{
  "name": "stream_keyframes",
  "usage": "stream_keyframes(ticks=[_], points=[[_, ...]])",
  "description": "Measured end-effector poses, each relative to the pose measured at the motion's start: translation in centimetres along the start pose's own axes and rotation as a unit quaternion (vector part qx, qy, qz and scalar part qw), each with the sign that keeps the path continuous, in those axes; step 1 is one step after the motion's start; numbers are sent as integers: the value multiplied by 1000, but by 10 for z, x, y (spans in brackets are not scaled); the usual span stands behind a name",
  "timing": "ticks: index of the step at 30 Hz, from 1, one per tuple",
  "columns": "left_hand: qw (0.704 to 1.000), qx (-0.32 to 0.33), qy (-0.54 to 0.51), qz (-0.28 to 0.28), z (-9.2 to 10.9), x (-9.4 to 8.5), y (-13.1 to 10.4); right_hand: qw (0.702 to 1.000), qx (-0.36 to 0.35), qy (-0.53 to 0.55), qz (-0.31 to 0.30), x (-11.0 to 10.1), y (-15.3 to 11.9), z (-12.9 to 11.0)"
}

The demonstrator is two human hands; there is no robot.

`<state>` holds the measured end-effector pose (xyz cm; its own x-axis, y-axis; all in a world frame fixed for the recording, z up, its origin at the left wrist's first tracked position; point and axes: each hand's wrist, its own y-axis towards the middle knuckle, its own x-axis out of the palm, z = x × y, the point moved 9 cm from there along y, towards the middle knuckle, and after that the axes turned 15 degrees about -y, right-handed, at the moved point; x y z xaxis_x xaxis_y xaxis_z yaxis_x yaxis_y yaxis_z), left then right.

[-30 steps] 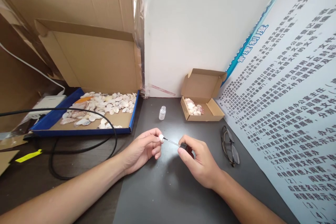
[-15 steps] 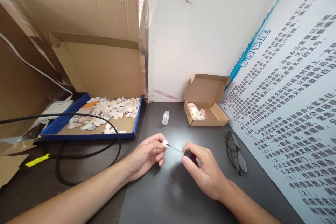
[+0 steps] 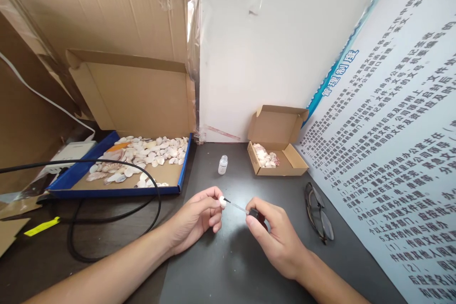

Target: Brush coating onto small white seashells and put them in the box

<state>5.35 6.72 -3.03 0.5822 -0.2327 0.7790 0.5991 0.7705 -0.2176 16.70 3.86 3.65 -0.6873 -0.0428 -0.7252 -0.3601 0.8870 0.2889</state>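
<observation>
Above a dark gray desk [image 3: 213, 270], a person pinches a small white shell [image 3: 223, 202] between thumb and forefinger of the left hand [image 3: 195, 221], the other fingers loosely curled. The right hand [image 3: 276, 237] grips the black cap [image 3: 254, 214] of an applicator brush [image 3: 238, 207], its thin clear stem angled up and leftward — the dark tip meets the shell in the gap between the two hands. At left, a black cable [image 3: 158, 204] loops across the wood-toned part of the desk, beside a bright yellow tag [image 3: 42, 227]. A folded pair of eyeglasses [image 3: 327, 226] lies at right, beyond the right hand. Past the hands, a small labeled glass bottle [image 3: 223, 165] stands upright with its mouth uncovered. Two cardboard boxes sit farther back with lids raised — a blue-sided box [image 3: 117, 194] at left, spread with pale shells [image 3: 166, 149] and an orange piece [image 3: 117, 147], and a smaller brown box [image 3: 281, 171] at right, with shells heaped at its left end. A white power strip [image 3: 71, 152] rests behind the blue-sided box's left edge. A white wall panel [image 3: 249, 57] rises behind, flanked by plastic-wrapped cardboard [image 3: 142, 19] and a poster [image 3: 356, 118] printed in Chinese characters.
</observation>
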Motion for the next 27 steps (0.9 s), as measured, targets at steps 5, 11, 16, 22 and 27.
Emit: stream_keyframes(ticks=[5,11,16,22,27], points=[[1000,5,0,5,1,0,1,998,37,-48,-15,4,2,9],[1000,4,2,6,0,0,0,1000,6,-9,-14,3,1,2],[1000,6,3,5,1,0,0,999,33,-40,-1,-1,1,8],[1000,2,5,6,0,0,0,1000,4,-18,-23,3,0,1],[1000,3,5,5,1,0,1,999,24,-41,-11,1,2,5]])
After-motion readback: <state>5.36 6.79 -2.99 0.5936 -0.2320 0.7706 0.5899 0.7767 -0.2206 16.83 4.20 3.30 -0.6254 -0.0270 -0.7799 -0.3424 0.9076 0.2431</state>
